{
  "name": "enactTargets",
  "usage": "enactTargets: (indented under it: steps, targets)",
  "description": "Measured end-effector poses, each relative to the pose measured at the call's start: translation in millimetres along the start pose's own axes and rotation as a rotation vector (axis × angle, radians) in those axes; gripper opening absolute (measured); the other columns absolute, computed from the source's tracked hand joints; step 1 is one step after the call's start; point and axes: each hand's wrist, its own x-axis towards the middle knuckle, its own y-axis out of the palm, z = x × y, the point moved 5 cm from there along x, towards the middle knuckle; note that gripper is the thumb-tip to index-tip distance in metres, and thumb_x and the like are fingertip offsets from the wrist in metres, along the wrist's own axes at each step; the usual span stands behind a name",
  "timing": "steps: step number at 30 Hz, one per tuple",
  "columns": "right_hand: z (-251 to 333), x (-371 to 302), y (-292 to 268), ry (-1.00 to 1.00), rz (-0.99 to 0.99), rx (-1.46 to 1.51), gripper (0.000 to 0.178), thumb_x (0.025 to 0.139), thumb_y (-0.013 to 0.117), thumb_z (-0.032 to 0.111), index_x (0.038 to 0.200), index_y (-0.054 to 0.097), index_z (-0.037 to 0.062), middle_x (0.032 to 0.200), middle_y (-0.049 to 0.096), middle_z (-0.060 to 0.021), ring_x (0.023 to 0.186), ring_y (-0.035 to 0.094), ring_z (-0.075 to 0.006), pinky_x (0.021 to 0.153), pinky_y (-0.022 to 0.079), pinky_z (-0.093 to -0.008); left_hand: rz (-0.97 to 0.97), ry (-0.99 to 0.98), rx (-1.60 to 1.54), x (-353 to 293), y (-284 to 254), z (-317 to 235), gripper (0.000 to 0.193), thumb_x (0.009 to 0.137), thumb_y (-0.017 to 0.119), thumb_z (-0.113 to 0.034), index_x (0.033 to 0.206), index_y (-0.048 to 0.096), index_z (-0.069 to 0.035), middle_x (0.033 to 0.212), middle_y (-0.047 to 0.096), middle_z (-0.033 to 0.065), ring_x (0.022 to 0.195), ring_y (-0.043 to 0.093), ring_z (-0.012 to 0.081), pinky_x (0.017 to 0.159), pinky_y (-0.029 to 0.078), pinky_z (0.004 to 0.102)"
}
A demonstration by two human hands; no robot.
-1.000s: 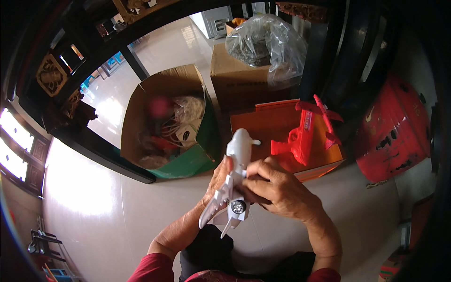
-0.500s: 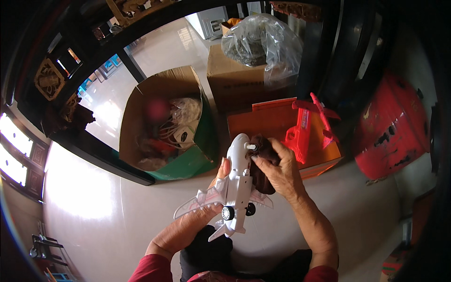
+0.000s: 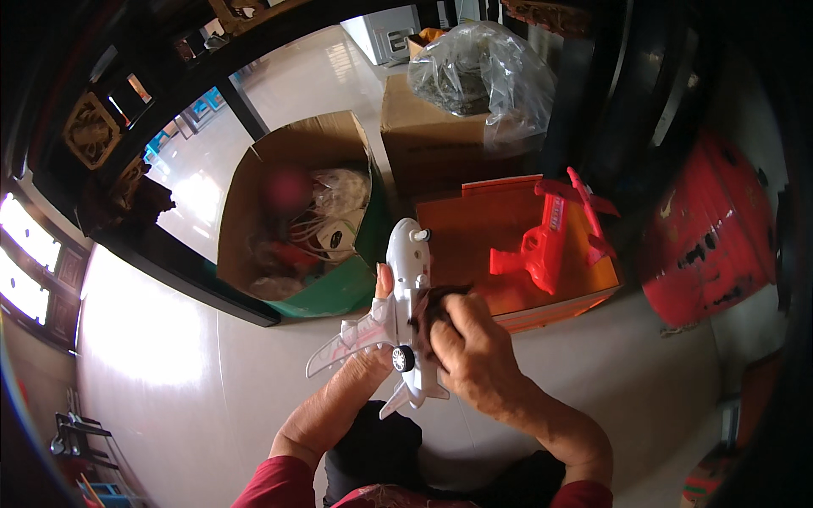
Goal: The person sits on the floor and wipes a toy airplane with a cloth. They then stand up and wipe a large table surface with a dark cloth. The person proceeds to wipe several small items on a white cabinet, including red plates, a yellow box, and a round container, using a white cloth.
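Note:
A white toy airplane [image 3: 406, 258] is held in front of me with its nose pointing away and its wheeled underside facing up. My left hand [image 3: 378, 360] grips it from beneath and behind the left wing, the thumb showing beside the body. A dark brown cloth [image 3: 430, 311] is bunched in my right hand [image 3: 474, 351], whose closed fingers press it against the plane's right side near the wing. The cloth and hand hide the right wing and one wheel. A black wheel with a white hub [image 3: 403, 359] shows near the tail.
Ahead to the left, an open cardboard box [image 3: 292, 296] holds cords and plastic bags. A red toy gun [image 3: 538, 250] lies on an orange box [image 3: 474, 220]. Behind stands a brown carton [image 3: 423, 135] topped by a clear plastic bag [image 3: 508, 85]. A red bucket [image 3: 711, 245] stands right.
My right hand has moved the cloth from the plane's nose back toward the wing. The plane has shifted slightly left and away from me, uncovering more of the red toy gun.

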Motion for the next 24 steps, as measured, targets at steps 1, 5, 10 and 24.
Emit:
enactTargets:
  steps: [1,5,10,24]
  targets:
    - [7.4,-0.2,0.4,-0.052,0.016,-0.002,0.045,0.056,0.076,0.000,0.098,0.060,-0.0031,0.101,0.054,-0.0148,0.089,0.056,-0.0304,0.070,0.052,-0.0372,-0.017,0.016,0.087,-1.4,-4.2,-3.8,0.077,0.083,0.044,-0.072,0.130,0.047,-0.010,0.111,0.061,0.0147,0.105,0.058,0.0282,0.091,0.049,0.0422]
    - [11.2,4.5,-11.3,-0.117,0.190,0.326,0.019,0.070,0.071,0.005,0.084,0.059,0.0017,0.091,0.053,-0.0115,0.086,0.055,-0.0290,0.072,0.050,-0.0383,-0.029,0.041,0.234,2.5,-9.5,-10.3,0.075,0.079,0.053,-0.071,0.129,0.048,-0.015,0.099,0.063,0.0103,0.091,0.062,0.0271,0.082,0.052,0.0431]
    - [-35.3,11.9,-36.3,0.410,-0.041,0.729,0.015,0.080,0.065,0.001,0.094,0.059,0.0003,0.090,0.055,-0.0077,0.085,0.058,-0.0208,0.074,0.047,-0.0321,-0.113,0.002,0.264,-0.6,-4.2,1.2,0.071,0.079,0.058,-0.067,0.130,0.050,-0.017,0.102,0.063,0.0049,0.090,0.062,0.0208,0.075,0.054,0.0365]
    - [-42.7,12.7,-19.3,0.133,0.011,0.512,0.024,0.078,0.063,-0.006,0.102,0.064,-0.0018,0.098,0.056,-0.0065,0.090,0.059,-0.0173,0.077,0.050,-0.0284,0.095,-0.047,0.306,-2.4,-1.6,2.3,0.080,0.083,0.046,-0.071,0.135,0.043,-0.011,0.108,0.060,0.0064,0.094,0.062,0.0178,0.083,0.053,0.0323]
